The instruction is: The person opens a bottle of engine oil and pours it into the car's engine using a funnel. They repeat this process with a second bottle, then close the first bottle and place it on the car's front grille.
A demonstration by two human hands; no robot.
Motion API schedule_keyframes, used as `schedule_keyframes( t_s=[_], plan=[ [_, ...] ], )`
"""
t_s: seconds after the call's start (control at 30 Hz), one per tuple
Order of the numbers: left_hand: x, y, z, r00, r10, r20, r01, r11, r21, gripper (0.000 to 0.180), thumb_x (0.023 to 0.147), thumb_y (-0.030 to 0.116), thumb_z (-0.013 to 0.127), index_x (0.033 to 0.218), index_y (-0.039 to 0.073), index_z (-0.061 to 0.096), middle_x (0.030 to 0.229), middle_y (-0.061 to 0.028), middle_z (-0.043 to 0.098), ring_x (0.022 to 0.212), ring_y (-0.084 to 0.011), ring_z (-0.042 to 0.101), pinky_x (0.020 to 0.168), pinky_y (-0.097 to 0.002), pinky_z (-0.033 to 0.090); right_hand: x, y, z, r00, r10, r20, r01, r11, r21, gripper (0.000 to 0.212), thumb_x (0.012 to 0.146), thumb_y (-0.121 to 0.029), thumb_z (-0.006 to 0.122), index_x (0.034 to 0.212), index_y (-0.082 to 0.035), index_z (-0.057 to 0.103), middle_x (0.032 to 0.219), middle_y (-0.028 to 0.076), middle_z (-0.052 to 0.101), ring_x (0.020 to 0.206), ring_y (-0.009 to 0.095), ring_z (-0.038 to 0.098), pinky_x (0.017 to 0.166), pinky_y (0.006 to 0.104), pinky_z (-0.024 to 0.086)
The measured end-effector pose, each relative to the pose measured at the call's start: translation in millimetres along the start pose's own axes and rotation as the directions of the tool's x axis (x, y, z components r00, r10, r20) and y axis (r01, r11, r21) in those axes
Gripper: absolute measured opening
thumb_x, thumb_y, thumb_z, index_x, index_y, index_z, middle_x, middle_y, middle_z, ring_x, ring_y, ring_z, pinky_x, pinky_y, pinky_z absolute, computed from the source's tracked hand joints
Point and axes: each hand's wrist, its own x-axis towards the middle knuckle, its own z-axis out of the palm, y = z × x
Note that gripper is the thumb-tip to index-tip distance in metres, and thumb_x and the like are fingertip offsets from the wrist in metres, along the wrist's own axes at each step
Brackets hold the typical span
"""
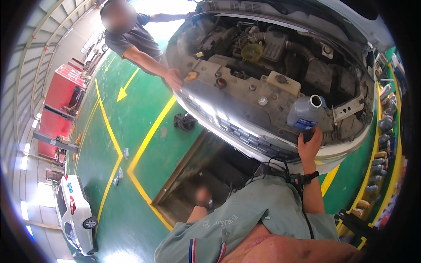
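Observation:
A grey plastic jug (302, 113) with a blue label and an uncapped round mouth stands upright on the front panel of an open engine bay. My right hand (310, 142) is at the jug's lower front edge, fingers curled around a small dark thing I cannot make out. Below the bumper, my left hand (203, 196) hangs over the floor pit, its fingers smeared. A yellow translucent funnel (252, 52) sits among the engine parts. Nearer lie a silver round cap (262, 101) and a dark red-brown cap (220, 82). A cream reservoir (283, 83) is behind the jug.
Across the car's front corner, a co-worker (131, 39) rests a hand (173, 79) on the fender. Under the bumper opens a floor pit (184, 175) with a yellow-lined edge. A black bag (184, 122) lies nearby. Bottles fill a yellow rack (378, 162) on the right.

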Motion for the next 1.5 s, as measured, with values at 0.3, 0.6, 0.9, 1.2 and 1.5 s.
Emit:
schedule_keyframes(
  t_s=[0.3, 0.6, 0.9, 1.2, 1.5],
  plan=[
    [8.4, -15.6, 17.8, 0.982, 0.19, -0.002, -0.18, 0.929, 0.322, 0.015, 0.094, 0.025, 0.065, 0.098, 0.01, 0.067, 0.093, -0.0131, 0.066, 0.085, -0.0311, 0.065, 0.074, -0.0445, 0.054, 1.4, -7.2, -0.5, 0.999, -0.012, -0.033, 0.013, 0.999, 0.034, 0.062, 0.079, -0.013, 0.078, 0.133, 0.002, 0.052, 0.118, 0.022, 0.06, 0.11, 0.042, 0.057, 0.095, 0.05, 0.049],
    [34.6, 7.2, -30.2, 0.919, -0.068, 0.389, 0.029, 0.994, 0.107, 0.018, 0.085, 0.025, 0.073, 0.091, 0.009, 0.068, 0.087, -0.0139, 0.069, 0.08, -0.0339, 0.067, 0.072, -0.0464, 0.056, 0.1, -7.5, -3.2, 0.996, -0.051, -0.073, 0.055, 0.996, 0.063, 0.057, 0.077, -0.01, 0.078, 0.129, -0.001, 0.056, 0.114, 0.019, 0.063, 0.105, 0.041, 0.06, 0.092, 0.0484, 0.05],
    [53.4, -37.6, -22.2, 0.9, 0.329, 0.286, -0.378, 0.915, 0.138, 0.012, 0.093, 0.023, 0.071, 0.085, 0.014, 0.068, 0.073, -0.0067, 0.065, 0.062, -0.0211, 0.06, 0.055, -0.0397, 0.052, 9.4, -16.8, -13.8, 0.997, -0.078, -0.025, 0.08, 0.993, 0.092, 0.047, 0.078, -0.011, 0.076, 0.122, -0.003, 0.06, 0.11, 0.015, 0.066, 0.103, 0.039, 0.061, 0.091, 0.0472, 0.05],
    [11.0, 1.2, -30.5, 0.927, -0.28, 0.252, 0.356, 0.868, -0.345, 0.012, 0.085, 0.022, 0.075, 0.086, 0.012, 0.068, 0.081, -0.0085, 0.07, 0.071, -0.0231, 0.067, 0.063, -0.0397, 0.056, 3.5, -19.6, -7.0, 0.998, 0.009, -0.057, -0.001, 0.991, 0.133, 0.035, 0.078, -0.008, 0.078, 0.108, -0.006, 0.061, 0.096, 0.012, 0.063, 0.089, 0.034, 0.061, 0.079, 0.0431, 0.05],
    [-58.8, 19.4, -26.4, 0.952, -0.241, 0.191, 0.186, 0.947, 0.263, 0.021, 0.085, 0.032, 0.077, 0.083, 0.011, 0.073, 0.083, -0.0119, 0.071, 0.071, -0.0268, 0.07, 0.062, -0.0453, 0.056, 5.9, -26.4, -18.6, 0.981, -0.172, 0.087, 0.131, 0.926, 0.355, 0.022, 0.081, -0.006, 0.077, 0.085, -0.008, 0.056, 0.075, 0.007, 0.054, 0.062, 0.024, 0.053, 0.055, 0.0342, 0.042]
  ],
)
